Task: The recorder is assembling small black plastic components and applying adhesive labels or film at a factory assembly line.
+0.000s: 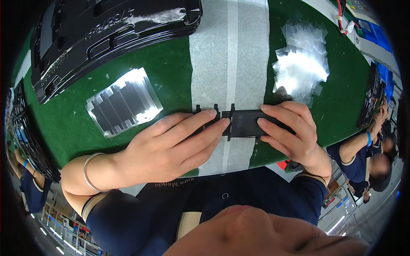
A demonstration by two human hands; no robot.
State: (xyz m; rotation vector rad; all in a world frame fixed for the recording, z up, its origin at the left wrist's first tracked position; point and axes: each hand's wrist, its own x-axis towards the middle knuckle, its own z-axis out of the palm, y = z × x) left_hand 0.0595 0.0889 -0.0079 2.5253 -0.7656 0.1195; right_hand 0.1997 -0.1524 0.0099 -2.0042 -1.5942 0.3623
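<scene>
Head view: R fingers part-hide flat blk pc.

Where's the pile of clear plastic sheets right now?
In the head view, the clear sheets lie on the green table, right of the pale strip and just beyond the right hand.

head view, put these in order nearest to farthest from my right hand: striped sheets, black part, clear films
1. Black part: gripped by the right hand
2. Clear films: just ahead
3. Striped sheets: far over left
</scene>
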